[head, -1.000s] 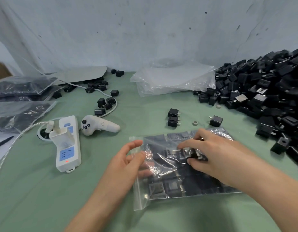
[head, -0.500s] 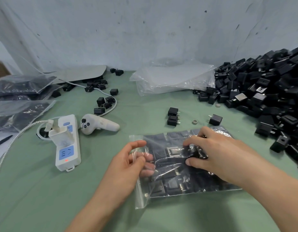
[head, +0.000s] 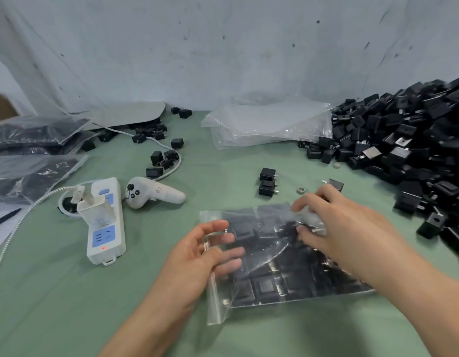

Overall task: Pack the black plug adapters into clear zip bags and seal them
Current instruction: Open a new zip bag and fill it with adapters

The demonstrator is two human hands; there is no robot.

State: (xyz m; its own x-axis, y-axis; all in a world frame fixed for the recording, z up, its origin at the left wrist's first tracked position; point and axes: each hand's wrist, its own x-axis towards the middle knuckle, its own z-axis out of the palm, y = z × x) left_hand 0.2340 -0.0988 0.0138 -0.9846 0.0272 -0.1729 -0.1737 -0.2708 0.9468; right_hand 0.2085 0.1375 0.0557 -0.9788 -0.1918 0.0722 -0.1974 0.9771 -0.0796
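Note:
A clear zip bag (head: 269, 287) filled with several black plug adapters lies flat on the green table in front of me, its mouth facing left. My left hand (head: 197, 256) holds the bag's open left edge, thumb above and fingers showing through the plastic. My right hand (head: 347, 228) is on the bag's far part, thumb and fingers pinching the plastic over the adapters. A big pile of black adapters (head: 416, 140) fills the right side. Two loose adapters (head: 268, 181) and another single adapter (head: 335, 184) lie just beyond the bag.
A stack of empty clear bags (head: 262, 124) lies at the back centre. At the left are a white power strip (head: 106, 228) with a charger plugged in, a white controller (head: 153, 193), scattered adapters and filled bags (head: 35, 135). A small ring (head: 300, 190) lies near the bag.
My right hand has slid toward the bag's far edge, shifting adapters through the plastic. My left hand has tightened on the bag's mouth, and the plastic there has flattened.

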